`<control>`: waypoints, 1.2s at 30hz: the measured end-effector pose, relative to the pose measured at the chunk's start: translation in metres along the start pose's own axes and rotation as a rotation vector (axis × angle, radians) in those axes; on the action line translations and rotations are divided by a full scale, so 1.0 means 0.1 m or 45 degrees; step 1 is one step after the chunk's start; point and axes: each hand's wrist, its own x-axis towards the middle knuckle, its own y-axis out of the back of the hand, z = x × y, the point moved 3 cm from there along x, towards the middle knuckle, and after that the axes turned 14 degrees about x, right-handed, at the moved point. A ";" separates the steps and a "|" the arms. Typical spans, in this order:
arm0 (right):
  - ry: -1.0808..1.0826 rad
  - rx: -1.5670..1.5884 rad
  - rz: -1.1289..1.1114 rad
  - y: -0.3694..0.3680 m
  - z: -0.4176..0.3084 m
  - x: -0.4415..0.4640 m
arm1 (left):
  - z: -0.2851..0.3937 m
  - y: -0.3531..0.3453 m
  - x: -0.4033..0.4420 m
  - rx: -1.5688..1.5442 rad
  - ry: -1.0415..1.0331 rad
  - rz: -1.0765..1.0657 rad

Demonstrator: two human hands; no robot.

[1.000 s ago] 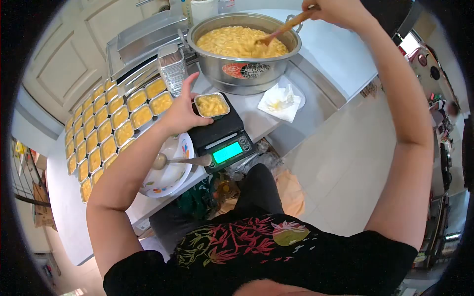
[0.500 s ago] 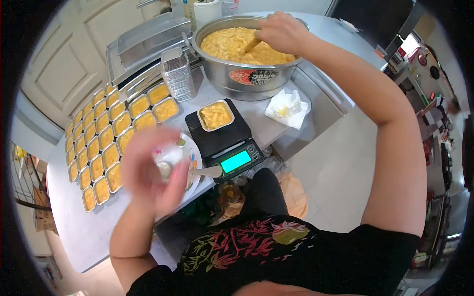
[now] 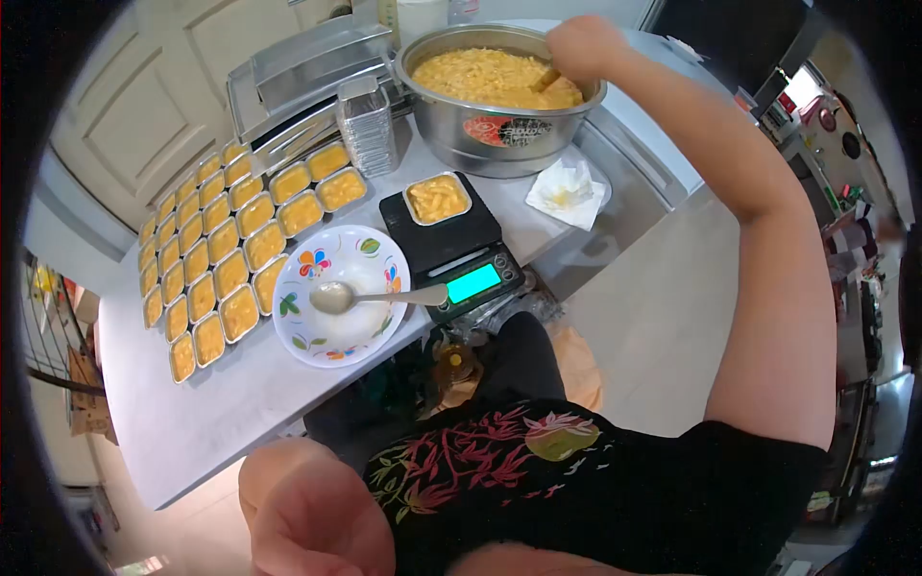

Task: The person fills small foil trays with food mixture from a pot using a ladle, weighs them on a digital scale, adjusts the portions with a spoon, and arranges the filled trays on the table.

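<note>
At the pot's far right rim, my right hand (image 3: 588, 48) is closed around the handle of a wooden spoon (image 3: 545, 81); its lower end is in the yellow chunky mixture (image 3: 480, 77) filling the large metal pot (image 3: 451, 134). My left hand (image 3: 322, 514) is raised close to my body at the bottom, cupped and holding nothing visible, with its fingertips partly out of view. A small foil tray (image 3: 438, 199) of the mixture sits on a black digital scale (image 3: 471, 240) with a lit display. Left of it, a metal spoon (image 3: 336, 297) rests across a floral plate (image 3: 327, 341).
Rows of filled foil trays (image 3: 230, 274) cover the table's left side. A stack of empty foil trays (image 3: 367, 130) stands beside the pot, before larger metal pans (image 3: 317, 72). Crumpled tissue (image 3: 567, 195) lies near the table's right edge.
My left hand has moved from over the plate down toward my body, uncovering the plate and spoon. My right hand has shifted the wooden spoon toward the pot's right side.
</note>
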 end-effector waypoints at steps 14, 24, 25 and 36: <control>-0.243 0.262 0.322 0.76 0.60 -0.88 | -0.04 -0.09 0.04 -0.242 -0.220 0.286; 0.070 0.085 0.306 0.31 0.32 -0.69 | 0.07 0.10 -0.11 -0.045 -0.049 -0.419; 0.086 0.067 0.319 0.28 0.29 -0.67 | 0.09 0.15 -0.12 0.013 0.000 -0.610; -0.142 -0.027 0.564 0.88 0.40 -1.13 | -0.57 0.44 -0.47 0.438 0.673 -0.296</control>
